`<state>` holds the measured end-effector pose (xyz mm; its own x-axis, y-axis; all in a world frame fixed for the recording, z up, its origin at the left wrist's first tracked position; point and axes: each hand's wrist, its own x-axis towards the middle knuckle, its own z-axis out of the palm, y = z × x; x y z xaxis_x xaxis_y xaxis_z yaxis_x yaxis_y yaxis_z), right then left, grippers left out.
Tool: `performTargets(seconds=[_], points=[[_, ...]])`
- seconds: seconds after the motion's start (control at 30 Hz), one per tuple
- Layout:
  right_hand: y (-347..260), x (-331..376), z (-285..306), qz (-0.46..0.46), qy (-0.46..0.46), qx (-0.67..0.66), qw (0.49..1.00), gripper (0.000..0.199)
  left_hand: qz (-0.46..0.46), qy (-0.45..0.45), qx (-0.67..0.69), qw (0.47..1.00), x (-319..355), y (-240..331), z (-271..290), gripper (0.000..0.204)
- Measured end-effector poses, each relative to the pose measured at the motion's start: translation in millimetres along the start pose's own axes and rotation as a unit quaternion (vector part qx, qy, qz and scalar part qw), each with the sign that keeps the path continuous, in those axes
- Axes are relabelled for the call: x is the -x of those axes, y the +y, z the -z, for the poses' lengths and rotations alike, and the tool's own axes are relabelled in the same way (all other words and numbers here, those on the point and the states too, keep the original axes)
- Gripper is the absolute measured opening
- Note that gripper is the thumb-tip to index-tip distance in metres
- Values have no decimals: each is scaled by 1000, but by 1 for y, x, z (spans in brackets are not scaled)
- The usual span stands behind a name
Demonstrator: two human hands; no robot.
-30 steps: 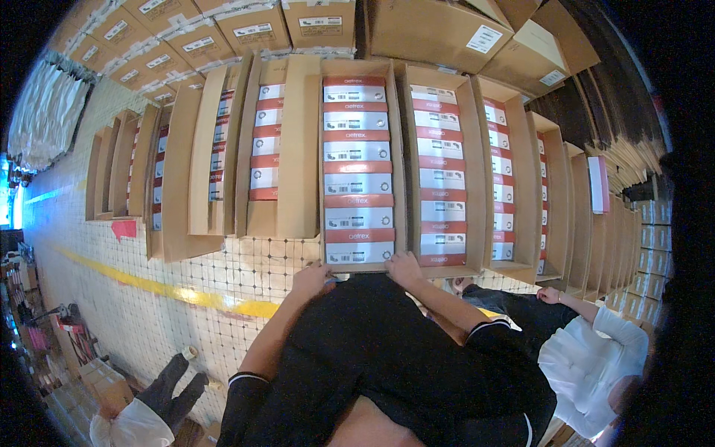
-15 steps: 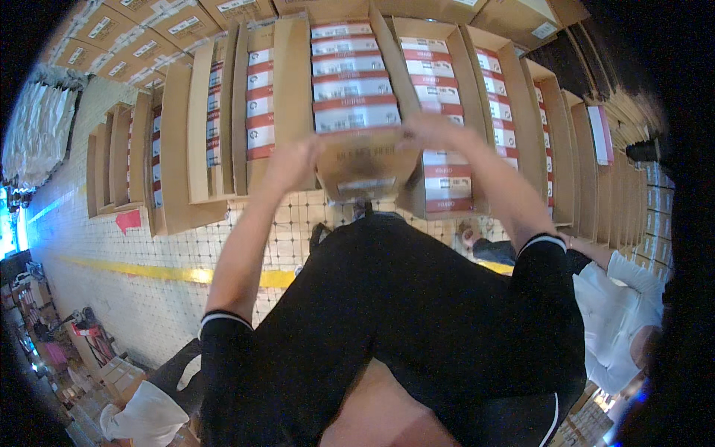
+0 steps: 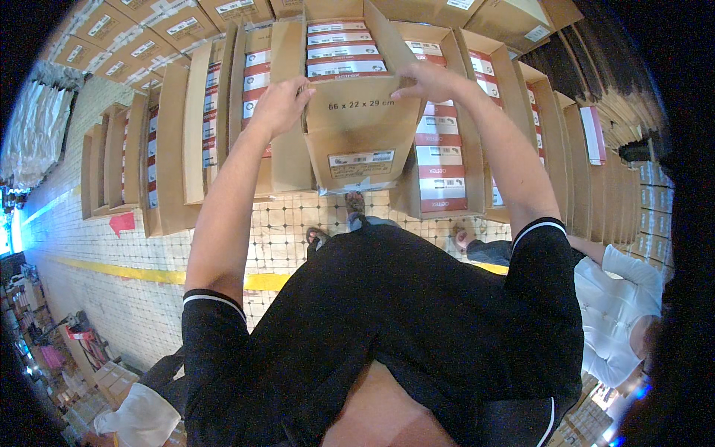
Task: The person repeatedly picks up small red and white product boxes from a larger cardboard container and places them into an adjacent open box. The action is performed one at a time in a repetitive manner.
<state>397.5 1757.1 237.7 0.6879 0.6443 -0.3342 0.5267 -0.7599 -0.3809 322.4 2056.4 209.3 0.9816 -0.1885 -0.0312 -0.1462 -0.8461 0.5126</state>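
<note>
In front of me stands a long open cardboard box [image 3: 322, 167] holding a row of white-and-red shoeboxes [image 3: 345, 52]. Its near end flap [image 3: 357, 104] leans inward over the nearest shoeboxes and hides them. My left hand [image 3: 280, 108] is closed on the flap's left corner, thumb and fingers pinching the edge. At the opposite corner, my right hand [image 3: 432, 80] grips the flap, with its thumb on the outer face. A printed label [image 3: 362, 159] is on the box's near wall.
Similar open boxes [image 3: 441, 164] of shoeboxes stand close on both sides. Behind them are stacked closed cartons [image 3: 182, 30]. Folded cardboard [image 3: 622, 194] stands at the right. One person in white [image 3: 622, 313] is at my right, another [image 3: 145, 413] at lower left. A yellow line [image 3: 149, 274] crosses the tiled floor.
Both hands have moved away from me with the flap, which has folded inward over the nearer shoeboxes. Fewer shoeboxes show in the box now.
</note>
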Motion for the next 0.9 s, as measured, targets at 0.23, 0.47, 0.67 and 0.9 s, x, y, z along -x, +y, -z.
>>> performTargets(seconds=[0.23, 0.47, 0.67, 0.9], points=[[0, 8, -30, -16, -65, -4, 998, 38, -13, 1, 27, 1000, 23, -18, -33, 27], [-7, 59, -203, -91, -202, 37, 975, 24, 35, -173, 35, 984, 141, -30, -168, 24], [-54, 92, -272, -214, -56, 60, 973, 25, 190, -117, 271, 936, 237, -52, -189, 25], [-169, 23, -290, 10, 78, -34, 996, 22, 298, -43, 250, 920, 320, -112, -165, 25]])
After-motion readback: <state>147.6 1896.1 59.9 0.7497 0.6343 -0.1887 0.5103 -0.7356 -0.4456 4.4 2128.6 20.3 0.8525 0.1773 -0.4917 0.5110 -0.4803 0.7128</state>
